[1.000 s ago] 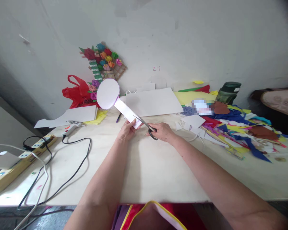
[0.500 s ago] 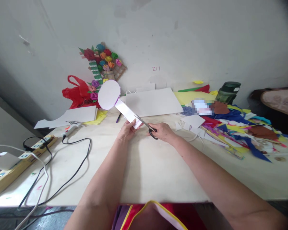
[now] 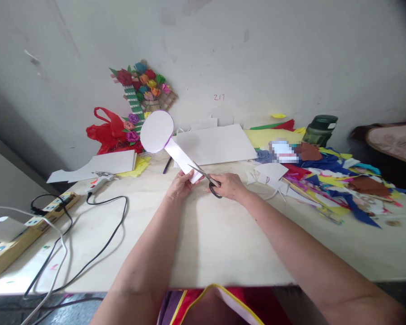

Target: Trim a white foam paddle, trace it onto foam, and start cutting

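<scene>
White paper cutout (image 3: pixel 176 153), round head at top, held above counter (image 3: pixel 243 243), front-left of big white sheet (image 3: pixel 219 146); left hand (image 3: pixel 180 185) pinching cutout's lower end, right hand (image 3: pixel 228 186) closed round scissors (image 3: pixel 209 178), blades at cutout's edge; dark pen (image 3: pixel 167 165) just left of sheet, yellow paper (image 3: pixel 262 137) right of sheet, green bottle (image 3: pixel 320 131) farther right

The bare left forearm (image 3: pixel 155 234) and bare right forearm (image 3: pixel 287 239) are slanting inward, the bare left hand (image 3: pixel 180 184) pinching with its thumb uppermost while the bare right hand (image 3: pixel 229 185), just right of the left hand, is curling its fingers closed.
</scene>
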